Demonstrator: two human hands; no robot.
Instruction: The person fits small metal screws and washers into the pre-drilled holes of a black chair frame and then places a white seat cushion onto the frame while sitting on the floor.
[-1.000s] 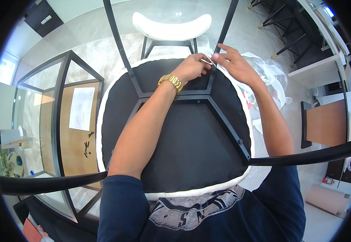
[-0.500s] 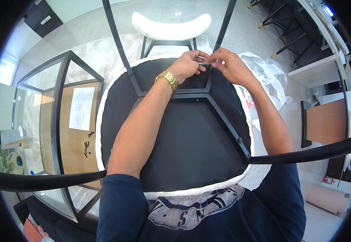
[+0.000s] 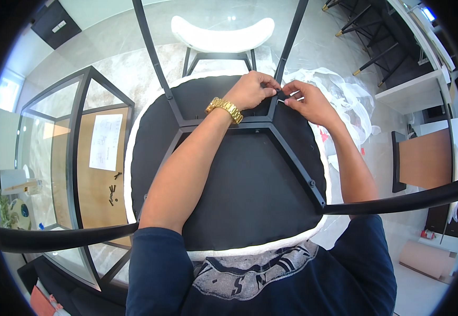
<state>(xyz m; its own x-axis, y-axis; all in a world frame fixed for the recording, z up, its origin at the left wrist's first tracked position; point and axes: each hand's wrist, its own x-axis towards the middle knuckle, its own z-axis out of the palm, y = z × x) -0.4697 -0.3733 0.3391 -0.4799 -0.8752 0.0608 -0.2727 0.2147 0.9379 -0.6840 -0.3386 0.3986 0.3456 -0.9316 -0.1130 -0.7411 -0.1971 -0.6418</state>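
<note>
An upturned chair lies before me, the black underside of its seat (image 3: 250, 200) edged in white. Across it runs a black metal frame (image 3: 292, 158) with legs reaching outward. My left hand (image 3: 255, 90), wearing a gold watch (image 3: 225, 109), has thumb and fingers pinched at the far right leg joint. Whatever is between those fingertips is too small to make out. Just right of the joint, my right hand (image 3: 313, 105) is closed on a thin silver hex key (image 3: 282, 100), most of it hidden by the fingers.
To the left stands a black-framed glass table (image 3: 76, 131) with a wooden shelf, holding a paper sheet (image 3: 106, 141) and several dark bolts (image 3: 112, 195). A white chair (image 3: 222, 36) is beyond the seat. Clear plastic wrapping (image 3: 347, 100) lies on the floor at the right.
My hands have separated slightly at the leg joint. The right hand has shifted right and down with the hex key; the left fingertips have come down onto the joint.
</note>
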